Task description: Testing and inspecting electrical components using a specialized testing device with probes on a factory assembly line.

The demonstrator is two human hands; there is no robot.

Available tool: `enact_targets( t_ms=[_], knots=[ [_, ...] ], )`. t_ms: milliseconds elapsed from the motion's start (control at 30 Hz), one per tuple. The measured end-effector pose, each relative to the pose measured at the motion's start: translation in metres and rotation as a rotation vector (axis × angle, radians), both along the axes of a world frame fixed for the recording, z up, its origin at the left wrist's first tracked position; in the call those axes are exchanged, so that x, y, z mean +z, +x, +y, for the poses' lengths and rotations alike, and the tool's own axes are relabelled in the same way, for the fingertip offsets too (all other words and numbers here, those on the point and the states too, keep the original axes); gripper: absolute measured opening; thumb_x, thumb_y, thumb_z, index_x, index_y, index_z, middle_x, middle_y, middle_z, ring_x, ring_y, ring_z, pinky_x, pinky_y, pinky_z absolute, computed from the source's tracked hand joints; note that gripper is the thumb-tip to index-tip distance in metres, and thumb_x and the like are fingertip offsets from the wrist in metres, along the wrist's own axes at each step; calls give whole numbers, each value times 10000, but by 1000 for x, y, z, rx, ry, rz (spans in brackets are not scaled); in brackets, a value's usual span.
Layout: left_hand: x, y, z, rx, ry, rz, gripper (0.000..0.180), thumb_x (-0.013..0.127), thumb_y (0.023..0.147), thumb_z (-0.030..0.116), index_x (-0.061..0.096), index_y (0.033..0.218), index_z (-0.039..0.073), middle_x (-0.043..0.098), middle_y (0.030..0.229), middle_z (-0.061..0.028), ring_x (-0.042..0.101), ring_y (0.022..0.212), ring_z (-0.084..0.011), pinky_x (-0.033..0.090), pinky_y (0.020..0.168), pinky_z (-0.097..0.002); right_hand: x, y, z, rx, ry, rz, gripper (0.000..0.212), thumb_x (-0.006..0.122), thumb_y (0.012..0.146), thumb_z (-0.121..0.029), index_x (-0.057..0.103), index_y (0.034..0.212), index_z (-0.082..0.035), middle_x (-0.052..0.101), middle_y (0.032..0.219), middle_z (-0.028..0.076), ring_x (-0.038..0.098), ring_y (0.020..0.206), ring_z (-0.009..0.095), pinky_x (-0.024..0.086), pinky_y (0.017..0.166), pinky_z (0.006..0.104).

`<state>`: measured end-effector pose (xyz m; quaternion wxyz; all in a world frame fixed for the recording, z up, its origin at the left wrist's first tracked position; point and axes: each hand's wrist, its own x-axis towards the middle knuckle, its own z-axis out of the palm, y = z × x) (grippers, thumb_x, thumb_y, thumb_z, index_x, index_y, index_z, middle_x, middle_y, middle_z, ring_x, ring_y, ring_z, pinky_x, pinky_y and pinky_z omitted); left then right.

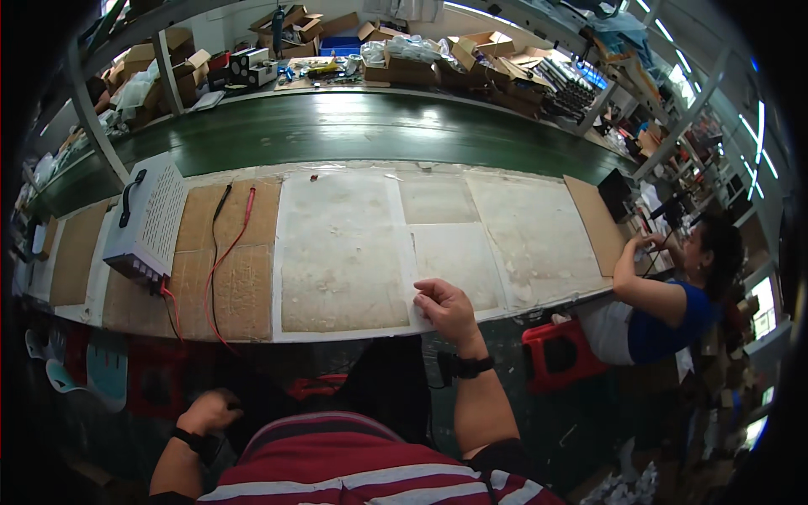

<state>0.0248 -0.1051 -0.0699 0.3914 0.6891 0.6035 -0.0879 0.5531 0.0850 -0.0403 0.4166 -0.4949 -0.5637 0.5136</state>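
Note:
My right hand [446,309] is at the front edge of the workbench, over the pale sheets [345,252] taped to its top. Its fingers are loosely bent and a little apart, with nothing visible in them. Down by my lap, left of my dark trousers, is my left hand [210,411]. Its fingers are curled in, and I see no object there. To the left on the bench, a black test probe [222,203] and a red test probe [250,202] lie on brown cardboard [244,278]. Their leads run down past the front edge. Neither hand touches them.
A grey bench power supply [147,219] with a handle stands at left. Behind the bench runs a green conveyor belt [337,126], with cardboard boxes [400,71] beyond. At right, a co-worker [673,286] in blue sits working, beside a red stool [560,353].

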Motion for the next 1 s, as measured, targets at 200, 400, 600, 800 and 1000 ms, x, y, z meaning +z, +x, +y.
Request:
enact_targets(
  t_ms=[200,400,600,800,1000],
  knots=[
    [24,7,-24,18,182,60,384,713,905,294,730,1175,22,680,1252,-213,648,1166,-376,528,1017,-435,-6,1,1,-3,80,-32,219,671,972,-37,672,1183,23,688,856,18,590,692,64,470,605,220],
    [68,35,-5,69,75,44,338,728,901,239,725,1157,17,693,1228,-204,662,1149,-364,536,1006,-434,-7,-1,-1,-28,82,-30,212,662,975,-34,673,1177,30,690,856,22,592,687,67,477,606,221],
    [91,68,43,27,470,-440,277,762,855,96,722,1114,9,712,1187,-190,691,1103,-344,557,970,-405,-4,-4,-1,-49,64,-81,198,659,982,-42,678,1167,29,689,846,23,591,671,70,478,596,222],
    [88,96,100,68,691,-645,287,771,833,54,722,1113,16,705,1216,-185,677,1147,-350,544,995,-406,-6,-5,-1,-102,79,-83,195,675,971,-42,692,1151,32,681,805,20,594,665,68,486,600,225],
    [58,118,141,-1,826,-288,558,751,901,321,612,1376,65,437,1550,-241,382,1462,-421,307,1210,-477,-14,-5,0,-197,127,-134,177,695,952,-58,717,1104,30,697,804,34,609,676,79,507,622,240]
  ],
)
